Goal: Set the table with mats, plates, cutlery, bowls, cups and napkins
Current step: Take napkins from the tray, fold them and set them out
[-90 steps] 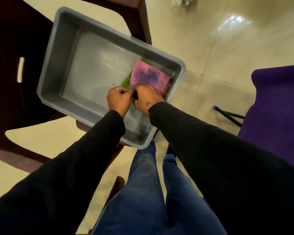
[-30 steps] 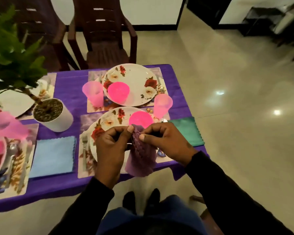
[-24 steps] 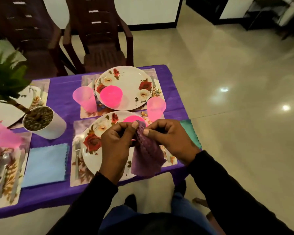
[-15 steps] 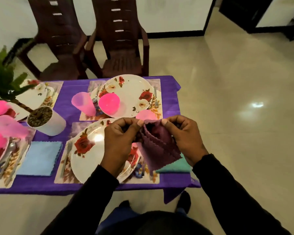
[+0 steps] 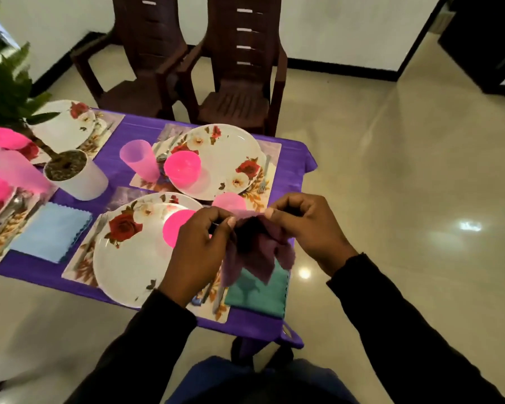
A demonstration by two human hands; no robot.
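Wider apart now, both hands (image 5: pixel 254 243) pinch soft purple napkin (image 5: pixel 260 252).

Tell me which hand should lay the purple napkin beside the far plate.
Right, probably. Both hands pinch the purple napkin, but the right hand is nearer the bare mat edge right of the far plate; the left hand hangs over the near plate.

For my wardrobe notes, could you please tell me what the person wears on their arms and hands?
Both arms are in long black sleeves that end at the wrists. The left hand and right hand are bare: no gloves, rings, watch or bracelets show.
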